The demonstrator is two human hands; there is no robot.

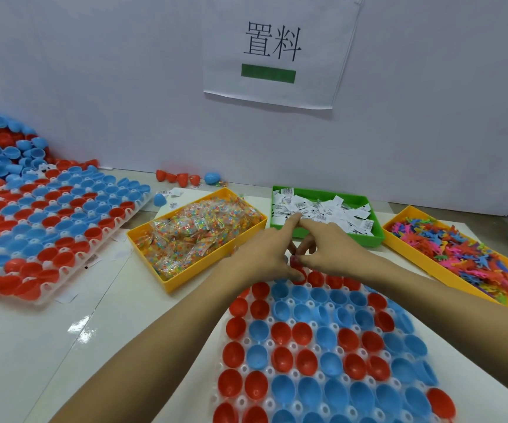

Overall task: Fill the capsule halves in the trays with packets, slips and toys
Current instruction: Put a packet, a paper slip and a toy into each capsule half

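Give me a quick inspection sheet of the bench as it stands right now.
Surface: white table, glossy.
Job's things: near tray of empty red and blue halves; packet bin; slip bin; toy bin; second tray at left.
Clutter: loose halves piled far left; stray slips by the bins.
Grippers: left hand and right hand meet over the near tray's far edge.
Cables: nothing seen.
Surroundings: white wall, paper sign.

left hand (265, 254) index extended | right hand (329, 248) fingers (307, 239) curled, pinching
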